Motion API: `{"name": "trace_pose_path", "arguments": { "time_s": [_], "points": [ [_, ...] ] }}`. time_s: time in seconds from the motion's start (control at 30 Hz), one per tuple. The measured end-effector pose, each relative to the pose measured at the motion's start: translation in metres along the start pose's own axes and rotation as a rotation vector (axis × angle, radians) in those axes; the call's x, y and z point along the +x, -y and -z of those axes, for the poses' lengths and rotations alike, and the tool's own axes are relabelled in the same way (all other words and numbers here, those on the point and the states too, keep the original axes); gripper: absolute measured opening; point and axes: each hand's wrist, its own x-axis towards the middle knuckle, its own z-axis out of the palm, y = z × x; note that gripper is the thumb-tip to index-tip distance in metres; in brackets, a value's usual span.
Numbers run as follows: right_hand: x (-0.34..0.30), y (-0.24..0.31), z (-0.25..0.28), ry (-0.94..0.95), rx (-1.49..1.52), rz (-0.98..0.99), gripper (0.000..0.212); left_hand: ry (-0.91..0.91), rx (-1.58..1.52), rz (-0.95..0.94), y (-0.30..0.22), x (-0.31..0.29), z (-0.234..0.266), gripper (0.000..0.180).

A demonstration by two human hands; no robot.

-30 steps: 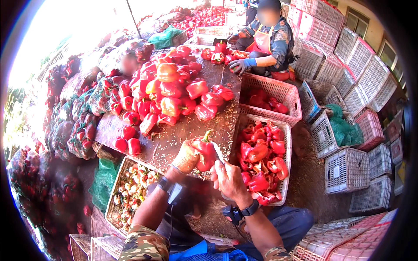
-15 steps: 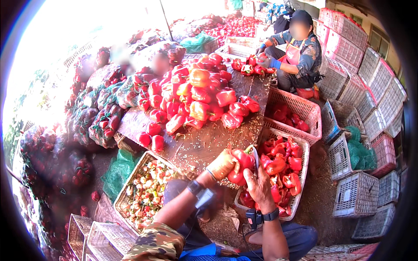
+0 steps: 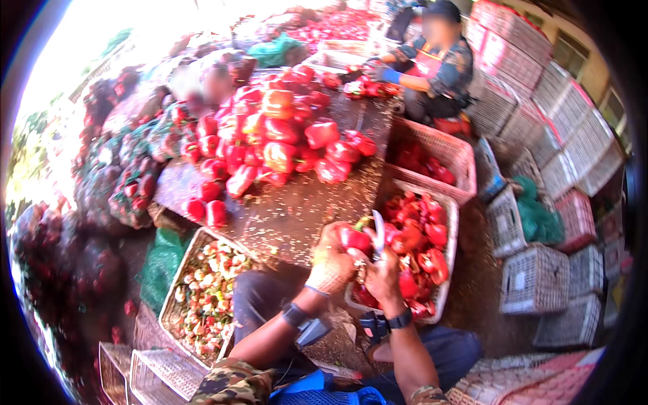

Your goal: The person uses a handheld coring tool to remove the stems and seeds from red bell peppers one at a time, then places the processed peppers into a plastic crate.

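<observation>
My left hand point(image 3: 329, 264), which seems to wear a pale glove, is closed around a red bell pepper point(image 3: 354, 238) with its green stem upward. In my right hand point(image 3: 382, 278) is a knife point(image 3: 379, 228), its curved pale blade upright close beside the pepper's stem. Whether the blade touches the pepper I cannot tell. Just right of both hands stands a crate point(image 3: 453, 253) of opened red pepper pieces. Beyond my hands a heap of whole bell peppers point(image 3: 280, 128) covers much of a brown board table point(image 3: 297, 226) strewn with seeds.
A crate point(image 3: 177, 287) of pepper cores stands left of my knees. Behind the pepper-piece crate is a pink crate point(image 3: 466, 158). Across the table a person point(image 3: 439, 67) in gloves handles peppers. Filled net sacks point(image 3: 128, 182) line the left; stacked crates point(image 3: 536, 280) stand right.
The view has shifted, so the scene sits further left and higher. My hands with the pepper and knife are closer to me; the blade now stands more plainly visible beside the stem.
</observation>
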Motion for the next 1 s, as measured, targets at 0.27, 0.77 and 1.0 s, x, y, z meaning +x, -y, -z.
{"name": "trace_pose_path", "arguments": {
  "time_s": [0.27,0.77,1.0],
  "points": [
    [-0.001,0.023,0.011,0.063,0.343,-0.381,0.043,0.105,-0.040,0.043,0.072,0.007,-0.006,0.058],
    [-0.025,-0.026,0.010,-0.007,0.364,-0.380,0.032,0.337,-0.310,0.152,0.058,0.007,0.000,0.024],
    [-0.015,-0.019,0.045,0.012,-0.164,-0.132,0.045,0.349,-0.168,0.336,0.042,0.017,-0.016,0.037]
  ]
}}
